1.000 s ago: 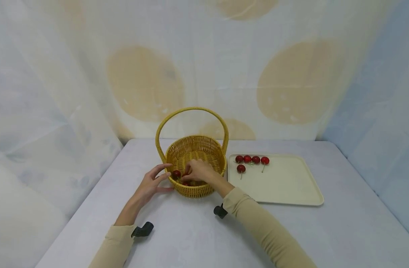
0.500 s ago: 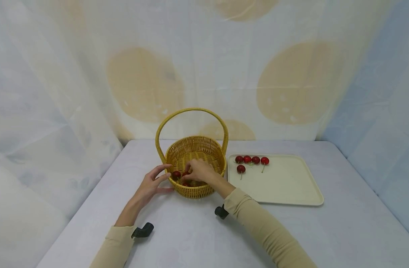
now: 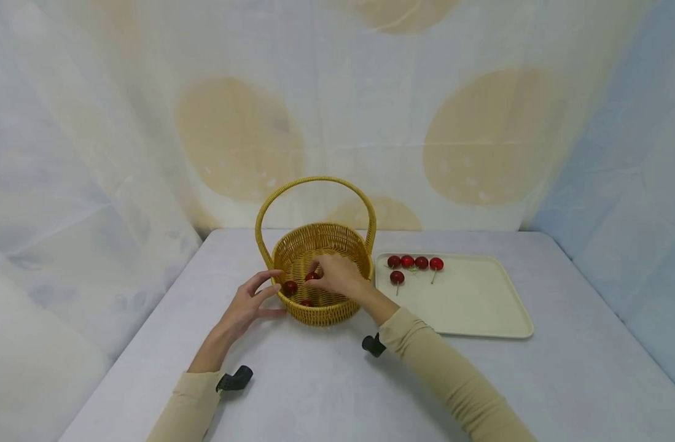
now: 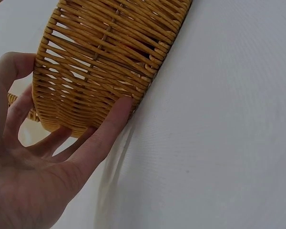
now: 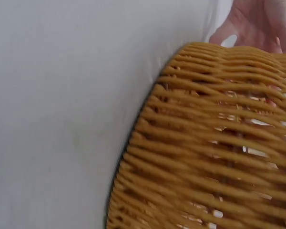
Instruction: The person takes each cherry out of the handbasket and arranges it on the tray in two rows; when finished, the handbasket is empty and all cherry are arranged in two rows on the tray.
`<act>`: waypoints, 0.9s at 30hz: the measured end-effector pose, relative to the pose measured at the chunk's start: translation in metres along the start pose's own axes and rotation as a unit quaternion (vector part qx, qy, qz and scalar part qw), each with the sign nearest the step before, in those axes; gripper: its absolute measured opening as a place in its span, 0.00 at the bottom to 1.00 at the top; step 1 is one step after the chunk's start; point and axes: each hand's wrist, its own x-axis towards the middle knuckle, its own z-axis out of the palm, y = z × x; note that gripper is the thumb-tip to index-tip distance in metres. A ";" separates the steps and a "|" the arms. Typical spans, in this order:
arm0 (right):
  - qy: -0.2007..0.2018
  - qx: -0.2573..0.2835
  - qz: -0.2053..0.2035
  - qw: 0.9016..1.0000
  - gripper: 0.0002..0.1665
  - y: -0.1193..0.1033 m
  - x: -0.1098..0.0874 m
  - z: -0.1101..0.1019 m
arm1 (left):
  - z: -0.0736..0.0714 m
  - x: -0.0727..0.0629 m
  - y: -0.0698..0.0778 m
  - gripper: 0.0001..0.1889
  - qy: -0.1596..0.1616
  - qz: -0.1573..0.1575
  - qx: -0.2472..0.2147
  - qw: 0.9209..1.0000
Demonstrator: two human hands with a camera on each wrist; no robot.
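A yellow wicker basket (image 3: 323, 316) with a tall arched handle stands on the table. My right hand (image 3: 341, 277) reaches inside it, thumb and fingertips pinching a red cherry (image 3: 311, 277). Two more cherries lie at the basket's left and front inside: a dark cherry (image 3: 290, 287) and a partly hidden cherry (image 3: 306, 302). Spread fingers of my left hand (image 3: 250, 305) touch the basket's outer left wall; the left wrist view shows this left hand (image 4: 47, 167) against the weave. In the right wrist view the basket wall (image 5: 200, 143) hides my right hand's fingers.
Right of the basket lies a cream tray (image 3: 470, 301) holding several cherries (image 3: 422, 263) near its far left corner, some with stems. A pale cloth backdrop (image 3: 348, 123) rises behind the table (image 3: 315, 387).
In the last half second my right hand has moved slightly away and to the right inside the basket, the cherry moving with it. My left hand stays at the basket wall.
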 end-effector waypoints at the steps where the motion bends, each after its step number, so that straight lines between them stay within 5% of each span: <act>1: 0.002 0.000 -0.001 1.000 0.17 0.001 -0.001 -0.002 | -0.001 0.001 -0.001 0.29 0.001 0.002 0.001 1.000; 27: 0.028 0.024 -0.031 0.999 0.17 0.027 -0.044 -0.046 | -0.004 0.002 -0.008 0.31 0.000 0.009 0.008 1.000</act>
